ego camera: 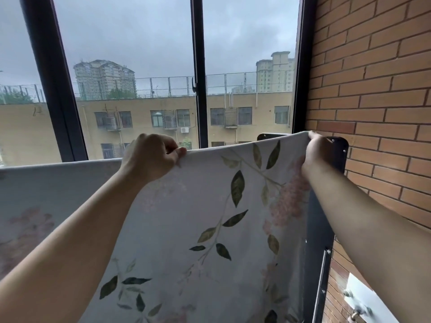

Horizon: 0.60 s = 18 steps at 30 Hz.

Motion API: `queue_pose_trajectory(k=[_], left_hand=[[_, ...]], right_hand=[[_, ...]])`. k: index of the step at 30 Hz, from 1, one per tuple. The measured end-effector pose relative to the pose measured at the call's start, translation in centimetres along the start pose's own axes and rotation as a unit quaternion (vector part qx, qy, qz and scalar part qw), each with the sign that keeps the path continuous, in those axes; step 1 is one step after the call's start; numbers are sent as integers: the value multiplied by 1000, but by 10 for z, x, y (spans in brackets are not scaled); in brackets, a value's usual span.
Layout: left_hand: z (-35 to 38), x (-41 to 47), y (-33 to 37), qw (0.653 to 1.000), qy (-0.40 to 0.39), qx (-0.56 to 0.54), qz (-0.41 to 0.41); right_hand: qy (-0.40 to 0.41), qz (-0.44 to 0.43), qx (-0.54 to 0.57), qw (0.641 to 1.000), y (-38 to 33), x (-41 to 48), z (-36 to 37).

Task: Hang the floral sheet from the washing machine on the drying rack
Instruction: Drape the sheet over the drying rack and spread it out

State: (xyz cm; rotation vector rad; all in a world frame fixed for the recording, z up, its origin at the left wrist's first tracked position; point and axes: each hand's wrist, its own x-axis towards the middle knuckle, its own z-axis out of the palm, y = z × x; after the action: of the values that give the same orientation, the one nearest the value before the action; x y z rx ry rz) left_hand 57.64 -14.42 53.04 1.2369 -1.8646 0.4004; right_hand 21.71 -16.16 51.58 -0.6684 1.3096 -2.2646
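The left forearm (81, 241) and right forearm (373, 217) reach up from the bottom corners of the frame, and they come closest together at the hands.

The floral sheet (198, 217) fills the lower middle of the frame between them, hanging flat and facing the camera. Its top edge is its long axis here. It runs left to right across the frame, parallel to the window (199, 66) behind it, and sags a little between the two grips. Left of the left hand the cloth runs on at a lower, level line, as if it lies over a rail there. The rail itself is hidden.

The drying rack (338, 145) shows only as a dark plate fixed to the brick wall (373, 89) at the right of the frame, with a dark upright panel below it.

The left hand (151, 157) pinches the top edge between the thumb and curled fingers at centre frame. The right hand (313, 150) has its fingers curled over the sheet's upper right corner, just in front of the dark plate.

The right hand is the nearer one to the rack's mount, and the rack lies beyond the sheet, away from the camera. The coming move probably carries this raised edge forward and over. The edge should be kept parallel to the window so the cloth lands evenly.
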Motion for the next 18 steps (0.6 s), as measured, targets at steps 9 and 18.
queue_pose_trajectory(k=[9,18], left_hand=[[1,1,-14,995,-60,-76,16],[-3,-3,-16,993,-41,-108,-11]], right_hand=[[11,4,-30,999,17,-2,-9],[22,24,-81,996,23,-8,-5]])
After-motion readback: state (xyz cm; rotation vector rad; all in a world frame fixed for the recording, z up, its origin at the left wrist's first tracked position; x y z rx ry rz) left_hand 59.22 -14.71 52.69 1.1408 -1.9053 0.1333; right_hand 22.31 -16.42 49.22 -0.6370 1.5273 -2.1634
